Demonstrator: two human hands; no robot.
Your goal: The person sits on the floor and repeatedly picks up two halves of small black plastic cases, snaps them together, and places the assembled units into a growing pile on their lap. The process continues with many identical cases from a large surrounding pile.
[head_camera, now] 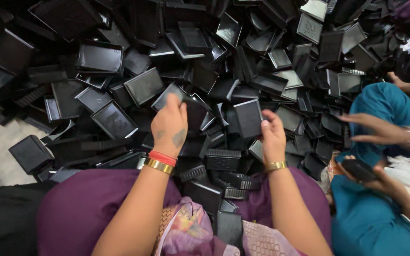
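A black rectangular plastic tray (248, 117) is held upright in the right hand (272, 137) above the heap of black trays (119, 85), while another tray (186, 102) is pinched by the left hand (169, 124), best gripped by the rim.

Black plastic trays (115, 119) lie heaped far past counting, likely over a hundred, with two gold bangles (158, 166) and one red band (162, 157).
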